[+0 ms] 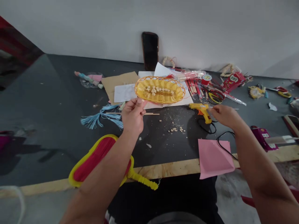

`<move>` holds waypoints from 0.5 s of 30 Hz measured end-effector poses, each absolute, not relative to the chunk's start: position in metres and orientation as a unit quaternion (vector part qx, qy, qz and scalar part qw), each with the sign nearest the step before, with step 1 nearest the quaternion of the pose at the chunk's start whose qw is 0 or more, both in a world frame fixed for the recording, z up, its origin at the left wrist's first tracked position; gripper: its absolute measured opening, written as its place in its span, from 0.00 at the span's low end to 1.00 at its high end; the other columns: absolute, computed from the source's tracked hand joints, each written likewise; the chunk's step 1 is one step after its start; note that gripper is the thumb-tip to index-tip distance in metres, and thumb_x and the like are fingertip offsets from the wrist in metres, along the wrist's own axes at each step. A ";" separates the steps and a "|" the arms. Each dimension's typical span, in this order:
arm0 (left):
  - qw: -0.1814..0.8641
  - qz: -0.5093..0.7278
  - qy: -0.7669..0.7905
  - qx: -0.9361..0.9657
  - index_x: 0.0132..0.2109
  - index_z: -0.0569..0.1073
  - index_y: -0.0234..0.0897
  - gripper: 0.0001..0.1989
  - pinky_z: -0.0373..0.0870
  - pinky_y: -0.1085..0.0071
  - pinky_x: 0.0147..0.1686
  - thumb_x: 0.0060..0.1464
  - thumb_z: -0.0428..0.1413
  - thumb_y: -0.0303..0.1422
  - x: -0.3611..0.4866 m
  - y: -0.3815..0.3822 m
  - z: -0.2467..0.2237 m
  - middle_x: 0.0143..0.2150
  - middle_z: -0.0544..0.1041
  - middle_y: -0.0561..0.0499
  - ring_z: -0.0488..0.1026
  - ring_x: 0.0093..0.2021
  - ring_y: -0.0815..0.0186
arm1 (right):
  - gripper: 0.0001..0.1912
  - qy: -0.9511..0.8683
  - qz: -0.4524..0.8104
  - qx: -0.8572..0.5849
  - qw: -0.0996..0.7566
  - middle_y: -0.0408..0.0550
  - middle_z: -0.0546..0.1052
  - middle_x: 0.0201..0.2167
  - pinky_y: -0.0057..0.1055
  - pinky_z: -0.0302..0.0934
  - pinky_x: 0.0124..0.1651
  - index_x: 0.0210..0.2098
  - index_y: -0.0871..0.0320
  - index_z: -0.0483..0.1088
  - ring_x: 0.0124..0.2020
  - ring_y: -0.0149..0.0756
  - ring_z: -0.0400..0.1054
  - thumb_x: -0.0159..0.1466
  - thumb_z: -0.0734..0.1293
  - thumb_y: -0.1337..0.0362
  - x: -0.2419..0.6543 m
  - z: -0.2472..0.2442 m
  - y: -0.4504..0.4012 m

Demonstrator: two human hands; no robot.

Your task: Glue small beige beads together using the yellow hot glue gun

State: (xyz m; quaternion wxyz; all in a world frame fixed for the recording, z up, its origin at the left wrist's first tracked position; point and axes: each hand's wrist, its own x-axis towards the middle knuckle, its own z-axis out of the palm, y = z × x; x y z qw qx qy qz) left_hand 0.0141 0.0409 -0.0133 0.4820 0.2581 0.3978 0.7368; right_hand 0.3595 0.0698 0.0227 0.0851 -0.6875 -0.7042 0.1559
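My left hand [133, 116] is closed, thumb and fingers pinched at the near left rim of a yellow woven oval basket [144, 96]. Several small pale beads [155, 90] lie inside the basket. My right hand [223, 115] is closed at the back end of a yellow hot glue gun [199, 108], its fingers around the thin glue stick [236, 109] that shows on both sides of the hand. The gun lies on the dark table, its nozzle pointing left. Between the hands, more small beads [177, 129] and crumbs are scattered on the table.
A phone [150, 49] leans on the wall. Blue tassels [100, 116] and thin wooden sticks [151, 114] lie left. A yellow-rimmed red piece [102, 149] sits under my left forearm. Pink paper [213, 155] overhangs the front edge. Scissors [216, 97] and red packets lie behind the gun.
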 end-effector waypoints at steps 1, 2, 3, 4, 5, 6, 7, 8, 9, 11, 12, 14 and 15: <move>0.484 0.735 0.396 0.261 0.28 0.75 0.35 0.16 0.57 0.79 0.19 0.38 0.72 0.38 0.015 0.041 -0.014 0.21 0.65 0.58 0.57 0.20 0.77 | 0.12 -0.713 0.137 -0.682 0.088 0.52 0.78 0.27 0.35 0.66 0.37 0.31 0.59 0.74 0.33 0.43 0.75 0.64 0.65 0.57 0.353 0.027 0.065; 0.486 0.733 0.397 0.262 0.28 0.75 0.35 0.16 0.57 0.79 0.19 0.37 0.72 0.38 0.016 0.041 -0.015 0.21 0.66 0.58 0.57 0.20 0.77 | 0.10 -0.747 0.129 -0.642 0.114 0.51 0.80 0.31 0.35 0.66 0.39 0.36 0.59 0.75 0.34 0.42 0.75 0.64 0.65 0.60 0.343 0.029 0.061; 0.485 0.732 0.399 0.262 0.28 0.75 0.36 0.17 0.57 0.79 0.19 0.37 0.73 0.39 0.018 0.041 -0.015 0.21 0.66 0.57 0.57 0.20 0.77 | 0.10 -0.783 0.146 -0.586 0.149 0.51 0.80 0.37 0.34 0.67 0.41 0.40 0.58 0.75 0.37 0.40 0.75 0.65 0.64 0.62 0.329 0.029 0.057; 0.484 0.732 0.402 0.260 0.28 0.76 0.35 0.17 0.56 0.79 0.19 0.36 0.73 0.39 0.019 0.041 -0.016 0.21 0.66 0.57 0.56 0.20 0.77 | 0.10 -0.821 0.173 -0.518 0.168 0.52 0.80 0.41 0.34 0.67 0.44 0.43 0.58 0.75 0.39 0.39 0.75 0.65 0.64 0.63 0.312 0.026 0.054; 0.482 0.733 0.405 0.258 0.28 0.76 0.35 0.18 0.56 0.79 0.19 0.35 0.73 0.40 0.020 0.041 -0.016 0.21 0.66 0.57 0.56 0.21 0.77 | 0.11 -0.855 0.198 -0.447 0.174 0.52 0.80 0.43 0.34 0.67 0.46 0.45 0.58 0.74 0.42 0.39 0.75 0.66 0.63 0.66 0.294 0.022 0.053; 0.480 0.733 0.408 0.257 0.28 0.76 0.35 0.18 0.56 0.79 0.19 0.34 0.73 0.40 0.020 0.041 -0.017 0.22 0.66 0.58 0.56 0.21 0.77 | 0.12 -0.881 0.217 -0.381 0.176 0.52 0.79 0.44 0.35 0.67 0.48 0.46 0.58 0.74 0.45 0.39 0.74 0.66 0.63 0.68 0.276 0.017 0.053; 0.478 0.733 0.411 0.257 0.28 0.76 0.35 0.18 0.56 0.79 0.19 0.34 0.73 0.40 0.020 0.041 -0.018 0.22 0.66 0.58 0.56 0.21 0.77 | 0.13 -0.901 0.229 -0.328 0.169 0.52 0.79 0.45 0.36 0.67 0.50 0.48 0.58 0.73 0.47 0.39 0.73 0.66 0.62 0.71 0.259 0.011 0.054; 0.477 0.732 0.413 0.257 0.28 0.76 0.35 0.18 0.56 0.78 0.19 0.35 0.73 0.41 0.020 0.042 -0.018 0.22 0.66 0.58 0.55 0.20 0.77 | 0.14 -0.911 0.235 -0.299 0.159 0.53 0.78 0.46 0.37 0.67 0.51 0.49 0.59 0.72 0.47 0.39 0.73 0.65 0.63 0.72 0.244 0.005 0.057; 0.477 0.731 0.414 0.258 0.28 0.76 0.36 0.18 0.56 0.78 0.19 0.35 0.72 0.41 0.020 0.042 -0.019 0.21 0.66 0.58 0.55 0.20 0.77 | 0.15 -0.916 0.235 -0.289 0.151 0.54 0.78 0.46 0.37 0.67 0.51 0.50 0.60 0.72 0.47 0.39 0.73 0.64 0.64 0.74 0.232 0.000 0.060; 0.480 0.729 0.413 0.260 0.29 0.76 0.36 0.17 0.55 0.77 0.19 0.36 0.72 0.41 0.019 0.042 -0.019 0.21 0.65 0.58 0.55 0.20 0.77 | 0.16 -0.920 0.232 -0.289 0.126 0.55 0.77 0.46 0.37 0.67 0.50 0.49 0.62 0.73 0.46 0.39 0.72 0.62 0.66 0.76 0.215 -0.007 0.069; 0.483 0.728 0.411 0.261 0.29 0.75 0.36 0.18 0.55 0.77 0.20 0.36 0.72 0.41 0.019 0.041 -0.019 0.21 0.65 0.58 0.55 0.20 0.77 | 0.16 -0.923 0.232 -0.289 0.109 0.55 0.77 0.45 0.36 0.67 0.50 0.49 0.63 0.73 0.46 0.39 0.72 0.62 0.67 0.76 0.210 -0.009 0.072; 0.488 0.725 0.409 0.264 0.29 0.75 0.36 0.18 0.55 0.77 0.20 0.36 0.72 0.41 0.019 0.041 -0.019 0.22 0.66 0.58 0.55 0.20 0.77 | 0.17 -0.925 0.236 -0.290 0.075 0.53 0.77 0.44 0.34 0.66 0.49 0.49 0.62 0.74 0.44 0.38 0.72 0.62 0.68 0.76 0.205 -0.009 0.078; 0.488 0.724 0.408 0.268 0.29 0.75 0.36 0.17 0.55 0.77 0.20 0.37 0.72 0.41 0.020 0.041 -0.019 0.22 0.66 0.57 0.55 0.21 0.77 | 0.17 -0.925 0.237 -0.290 0.061 0.53 0.77 0.44 0.34 0.66 0.49 0.50 0.61 0.74 0.44 0.37 0.72 0.62 0.68 0.76 0.204 -0.009 0.080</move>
